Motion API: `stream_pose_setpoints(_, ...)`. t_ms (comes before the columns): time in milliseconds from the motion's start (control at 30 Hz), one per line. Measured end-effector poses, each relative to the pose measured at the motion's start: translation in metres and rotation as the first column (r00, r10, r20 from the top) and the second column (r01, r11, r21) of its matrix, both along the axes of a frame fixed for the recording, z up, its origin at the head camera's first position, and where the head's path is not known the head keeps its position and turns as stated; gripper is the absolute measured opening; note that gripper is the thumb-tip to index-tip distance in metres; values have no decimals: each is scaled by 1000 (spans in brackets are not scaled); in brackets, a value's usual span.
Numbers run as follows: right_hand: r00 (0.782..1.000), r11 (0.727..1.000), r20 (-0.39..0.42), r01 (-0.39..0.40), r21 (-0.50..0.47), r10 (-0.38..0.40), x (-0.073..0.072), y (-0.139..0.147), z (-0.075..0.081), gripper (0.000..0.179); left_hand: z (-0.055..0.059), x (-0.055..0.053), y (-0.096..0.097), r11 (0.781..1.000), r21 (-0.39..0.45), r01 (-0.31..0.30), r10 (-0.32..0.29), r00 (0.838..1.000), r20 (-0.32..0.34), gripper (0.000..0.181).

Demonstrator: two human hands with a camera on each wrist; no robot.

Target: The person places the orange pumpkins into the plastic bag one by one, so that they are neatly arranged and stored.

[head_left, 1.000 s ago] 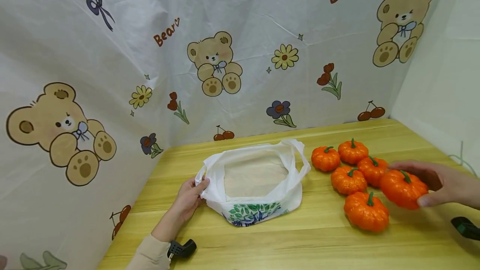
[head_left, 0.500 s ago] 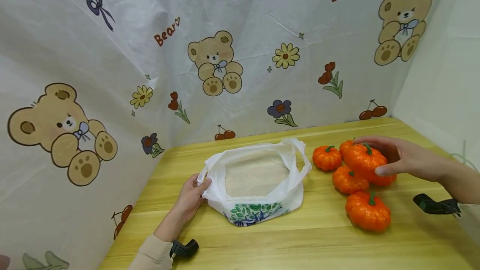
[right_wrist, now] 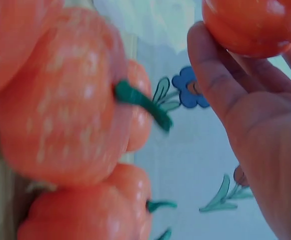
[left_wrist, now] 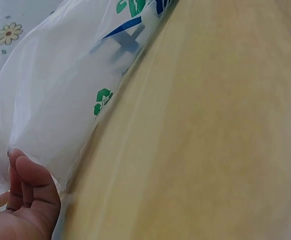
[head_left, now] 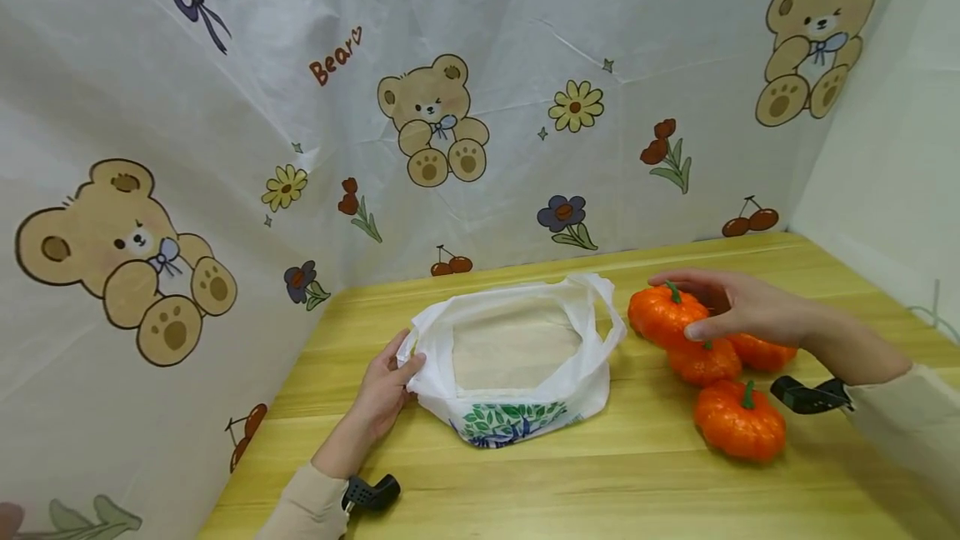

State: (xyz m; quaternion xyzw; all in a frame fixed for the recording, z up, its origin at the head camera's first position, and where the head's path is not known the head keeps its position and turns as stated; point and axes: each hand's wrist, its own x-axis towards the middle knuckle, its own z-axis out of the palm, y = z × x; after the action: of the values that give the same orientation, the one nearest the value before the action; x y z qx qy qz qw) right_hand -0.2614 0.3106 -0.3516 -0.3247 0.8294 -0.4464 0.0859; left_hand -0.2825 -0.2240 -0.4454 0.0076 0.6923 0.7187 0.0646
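My left hand point(head_left: 386, 386) pinches the left handle edge of a white plastic bag point(head_left: 592, 394) with a green leaf print, which stands with its mouth spread wide on the table. In the left wrist view, thumb and fingers grip the thin plastic point(left_wrist: 45, 125). My right hand point(head_left: 750, 307) holds an orange toy pumpkin point(head_left: 663, 319) with a green stem, raised over the other pumpkins. The right wrist view shows this held pumpkin point(right_wrist: 255, 25) in the fingers, at upper right. Below and beside it are more pumpkins point(head_left: 738, 423), some partly hidden by the hand.
The wooden table point(head_left: 525, 490) runs back to a white cloth backdrop point(head_left: 510, 215) printed with bears and flowers. A white wall point(head_left: 892, 182) stands on the right, with a thin cable point(head_left: 933, 315) near it. Each wrist wears a black camera mount point(head_left: 806, 396).
My right hand has carried the pumpkin leftward from the right side of the group, over the others towards the bag. The left hand keeps its pinch on the bag.
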Motion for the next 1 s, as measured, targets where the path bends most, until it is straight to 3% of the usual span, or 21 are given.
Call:
stream_pose_setpoints(233, 998, 999, 55, 37, 13, -38, -4, -30, 11, 62, 0, -1, -1, 1000, -3, 0, 0, 1000, -8, 70)
stream_pose_setpoints(467, 994, 1000, 110, 5, 25, -7, -14, -56, 22, 64, -2, -2, 1, 1000, 18, 12, -12, 1000, -20, 68)
stream_pose_setpoints(767, 995, 996, 99, 8, 88, -17, -25, -87, 38, 68, -2, -1, 2, 1000, 16, 10, -10, 1000, -18, 68)
stream_pose_setpoints(1000, 991, 996, 137, -6, 83, -5, -39, -110, 36, 71, -1, 0, 4, 999, 17, 27, -27, 999, -23, 69)
